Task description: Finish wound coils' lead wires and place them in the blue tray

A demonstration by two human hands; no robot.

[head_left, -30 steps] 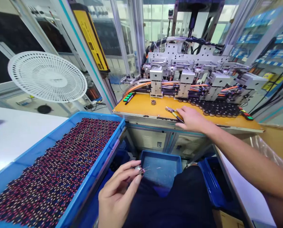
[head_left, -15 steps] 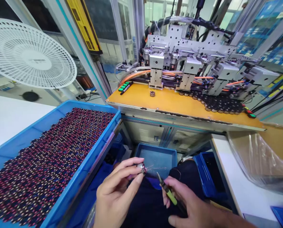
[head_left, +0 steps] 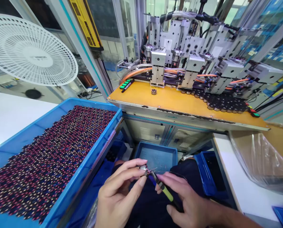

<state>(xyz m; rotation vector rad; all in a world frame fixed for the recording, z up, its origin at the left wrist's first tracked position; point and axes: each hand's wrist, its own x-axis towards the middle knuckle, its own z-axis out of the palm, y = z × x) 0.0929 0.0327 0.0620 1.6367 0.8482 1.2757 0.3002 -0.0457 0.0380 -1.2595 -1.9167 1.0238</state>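
My left hand [head_left: 118, 196] pinches a small wound coil part [head_left: 144, 170] with thin wire leads between thumb and fingers, low in the middle of the view. My right hand [head_left: 189, 202] grips green-handled cutters [head_left: 164, 189], whose tip touches the coil's leads. Both hands hover over my lap, above a small blue bin [head_left: 155, 158] on the floor. To the left, a large blue tray [head_left: 24, 139] is filled with several rows of red-and-dark coil parts.
A yellow-topped machine bench [head_left: 174, 104] stands ahead with metal pneumatic heads [head_left: 191, 66], a row of dark round parts [head_left: 222, 104] and a loose ring [head_left: 153, 91]. A white fan [head_left: 32, 50] is at upper left. Clear plastic sheeting [head_left: 260, 161] lies right.
My right hand left the bench with the cutters and came down to my lap; the cutter tip now meets the coil's leads. The left hand stays put.
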